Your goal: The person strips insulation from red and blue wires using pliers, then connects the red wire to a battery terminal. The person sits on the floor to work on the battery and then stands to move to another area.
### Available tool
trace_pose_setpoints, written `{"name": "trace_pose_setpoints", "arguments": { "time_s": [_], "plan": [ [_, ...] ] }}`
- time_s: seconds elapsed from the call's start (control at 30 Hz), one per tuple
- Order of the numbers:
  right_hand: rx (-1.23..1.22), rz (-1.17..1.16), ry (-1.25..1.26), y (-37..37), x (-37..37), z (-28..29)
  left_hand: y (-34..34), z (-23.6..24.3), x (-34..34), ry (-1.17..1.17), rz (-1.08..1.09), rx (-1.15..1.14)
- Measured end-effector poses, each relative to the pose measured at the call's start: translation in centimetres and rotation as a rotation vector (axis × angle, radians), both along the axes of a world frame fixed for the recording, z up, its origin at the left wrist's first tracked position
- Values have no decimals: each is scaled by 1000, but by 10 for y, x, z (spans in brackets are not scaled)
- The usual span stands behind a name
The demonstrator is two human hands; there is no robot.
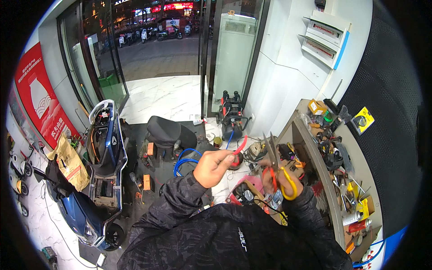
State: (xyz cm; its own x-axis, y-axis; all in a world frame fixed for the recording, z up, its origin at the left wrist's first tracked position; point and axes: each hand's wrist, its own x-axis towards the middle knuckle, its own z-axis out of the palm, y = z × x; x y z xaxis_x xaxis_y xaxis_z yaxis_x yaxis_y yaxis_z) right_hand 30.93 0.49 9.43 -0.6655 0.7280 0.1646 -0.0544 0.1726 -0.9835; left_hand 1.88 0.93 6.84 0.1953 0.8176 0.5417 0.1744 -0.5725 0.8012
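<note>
My left hand (213, 169) is closed, with thumb and fingers pinching one end of a thin red strip or tube (242, 145). Its free end sticks up and to the right. Across from it, my right hand (293, 178) is wrapped around a pair of scissors (272, 152) with yellow and red handles. The scissor blades point upward and look slightly apart, to the right of the red piece and not touching it. Slight blur softens the blades and the right fingers.
On my left stands a blue scooter (106, 180) with panels off. A black scooter seat (170, 131), coiled blue hose (183, 167) and an air compressor (232, 118) lie ahead. A bench (310, 143) crowded with tools curves along my right. Beyond is a glass doorway.
</note>
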Motion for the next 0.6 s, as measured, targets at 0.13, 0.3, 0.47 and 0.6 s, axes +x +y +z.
{"name": "trace_pose_setpoints", "arguments": {
  "time_s": [0.13, 0.3, 0.47, 0.6],
  "plan": [
    [-288, 259, 34, -23, -13, 2, -9, -1, -10, -267, -212, -353],
    [-271, 279, 38, -26, -30, 11, -13, -5, -13, -307, -231, -333],
    [-314, 283, 4, -22, -31, 10, -15, -4, -13, -53, -172, -153],
    [-466, 302, 116, -17, -35, -1, -16, -9, -7, 40, -205, -1]
  ]
}}
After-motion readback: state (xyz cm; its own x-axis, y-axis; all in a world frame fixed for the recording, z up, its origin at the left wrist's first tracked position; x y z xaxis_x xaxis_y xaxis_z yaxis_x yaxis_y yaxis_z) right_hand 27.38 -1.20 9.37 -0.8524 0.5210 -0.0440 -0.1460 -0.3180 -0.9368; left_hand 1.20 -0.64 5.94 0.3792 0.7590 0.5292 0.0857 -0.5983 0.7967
